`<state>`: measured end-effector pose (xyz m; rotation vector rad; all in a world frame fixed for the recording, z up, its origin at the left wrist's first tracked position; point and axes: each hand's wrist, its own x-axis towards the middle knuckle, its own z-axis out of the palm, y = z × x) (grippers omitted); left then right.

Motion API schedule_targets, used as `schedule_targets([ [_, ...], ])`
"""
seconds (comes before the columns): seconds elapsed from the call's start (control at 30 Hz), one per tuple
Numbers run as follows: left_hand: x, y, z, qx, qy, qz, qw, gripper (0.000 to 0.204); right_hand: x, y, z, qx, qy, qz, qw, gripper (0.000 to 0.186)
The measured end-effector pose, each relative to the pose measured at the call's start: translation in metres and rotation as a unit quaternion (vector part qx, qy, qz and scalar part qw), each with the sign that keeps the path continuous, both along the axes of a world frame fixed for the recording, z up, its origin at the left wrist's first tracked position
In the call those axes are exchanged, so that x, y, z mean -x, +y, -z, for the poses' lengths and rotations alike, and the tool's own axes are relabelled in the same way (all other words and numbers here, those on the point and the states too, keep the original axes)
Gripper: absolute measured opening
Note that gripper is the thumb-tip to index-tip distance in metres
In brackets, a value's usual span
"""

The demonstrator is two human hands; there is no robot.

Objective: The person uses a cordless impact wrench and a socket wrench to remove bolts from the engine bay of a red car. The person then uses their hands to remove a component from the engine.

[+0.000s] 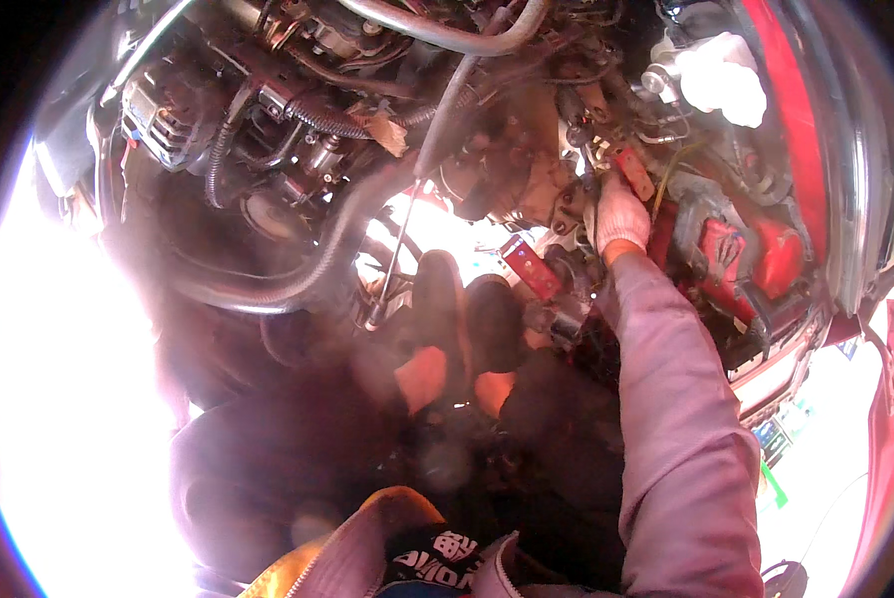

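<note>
My right hand [621, 216], in a white knit glove, reaches deep among the parts of an engine bay. Its fingers are mostly hidden there, so what they hold does not show. Right beside the glove is a small red part [633, 172]. Below and to the left of the hand sits a red rectangular bracket [532, 267]. The brownish metal casing [527, 164] lies just left of the fingers. My left hand does not appear in the picture.
A white plastic reservoir [723, 80] stands at the far right, beside the red body edge [796, 120]. One thick black hose [312, 264] curves across the left, near the alternator [158, 118]. A thin metal rod [397, 254] slants through the middle, above my feet.
</note>
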<state>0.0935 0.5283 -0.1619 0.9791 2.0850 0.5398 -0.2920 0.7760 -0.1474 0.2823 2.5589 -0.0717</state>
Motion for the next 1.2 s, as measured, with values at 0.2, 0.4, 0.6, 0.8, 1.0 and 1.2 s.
schedule_targets([
  [0.2, -0.008, -0.008, -0.004, 0.010, -0.023, -0.025, 0.999, 0.023, -0.004, -0.022, -0.004, -0.100, -0.023, -0.168, 0.980, 0.037],
  [0.4, 0.003, -0.008, -0.007, -0.007, -0.043, -0.058, 0.997, 0.025, 0.007, 0.011, 0.016, -0.033, 0.012, -0.045, 0.998, 0.040],
  [0.6, 0.003, -0.039, -0.043, 0.012, -0.143, -0.175, 0.974, 0.026, -0.008, -0.049, -0.035, -0.068, 0.013, -0.180, 0.981, 0.032],
  [0.8, 0.039, -0.084, -0.099, -0.003, -0.261, -0.349, 0.900, 0.028, 0.007, -0.020, -0.035, -0.051, -0.031, -0.195, 0.979, 0.038],
  [1.0, 0.085, -0.158, -0.230, -0.046, -0.293, -0.589, 0.752, 0.030, 0.053, -0.044, -0.102, -0.055, -0.092, -0.212, 0.971, 0.041],
  [1.2, 0.155, -0.169, -0.356, -0.285, -0.239, -0.739, 0.562, 0.031, 0.085, -0.105, -0.254, 0.421, -0.213, -0.172, 0.865, 0.031],
])
